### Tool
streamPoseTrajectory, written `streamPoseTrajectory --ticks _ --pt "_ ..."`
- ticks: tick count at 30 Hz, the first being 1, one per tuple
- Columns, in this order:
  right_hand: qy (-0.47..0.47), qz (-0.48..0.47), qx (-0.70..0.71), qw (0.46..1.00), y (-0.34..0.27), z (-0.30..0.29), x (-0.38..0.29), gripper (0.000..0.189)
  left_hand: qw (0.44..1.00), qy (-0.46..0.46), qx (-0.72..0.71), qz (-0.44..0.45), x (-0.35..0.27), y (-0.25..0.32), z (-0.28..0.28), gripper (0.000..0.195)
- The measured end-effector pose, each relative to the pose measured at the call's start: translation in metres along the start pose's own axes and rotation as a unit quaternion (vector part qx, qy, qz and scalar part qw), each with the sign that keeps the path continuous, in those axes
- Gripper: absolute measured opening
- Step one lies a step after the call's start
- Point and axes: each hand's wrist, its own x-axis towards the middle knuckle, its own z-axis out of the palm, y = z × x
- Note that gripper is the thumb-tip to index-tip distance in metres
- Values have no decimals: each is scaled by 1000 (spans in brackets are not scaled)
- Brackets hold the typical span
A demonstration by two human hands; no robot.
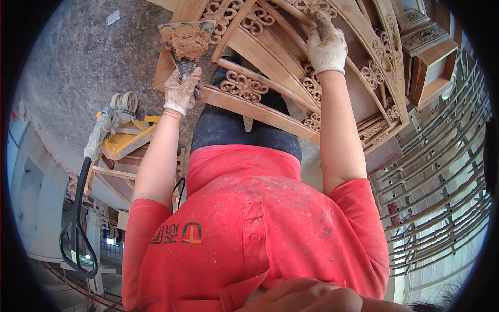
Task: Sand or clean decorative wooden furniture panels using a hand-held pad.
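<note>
My left hand (pixel 182 91), in a stained white knit glove, grips a broad putty knife (pixel 187 67). A thick heap of brown putty (pixel 190 42) sits on its blade, beside the left edge of a wooden lattice panel (pixel 249 107). My gloved right hand (pixel 326 45) reaches to the panel's far part, with its putty-smeared fingers at a carved scroll ornament (pixel 312 7). Whether those fingers hold a small tool is hidden. The panel has curved rails and several carved scroll pieces, such as the near rosette (pixel 244 86), and it lies across in front of my legs.
A yellow pallet truck (pixel 121 145) with white wheels and a black handle (pixel 78 234) stands to the left, by wooden frames (pixel 113 175). Carved wooden furniture parts (pixel 430 70) are stacked at the right, before a rack of long bars (pixel 432 187). The concrete floor (pixel 89 58) is stained.
</note>
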Motion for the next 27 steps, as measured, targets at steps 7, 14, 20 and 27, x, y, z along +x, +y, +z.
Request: streamPoseTrajectory --ticks 7,14,20,27 --pt "41 -13 12 999 -11 5 -2 36 1000 -9 5 -5 2 -4 -3 17" --pt "72 3 215 974 -5 -3 -3 36 1000 6 23 -3 -2 4 1 15" --pt "74 -45 92 992 -12 -8 0 38 997 29 -63 19 -3 2 -10 16" --pt "-72 -208 -2 975 -81 3 -24 44 979 162 -105 60 -6 27 -40 18"
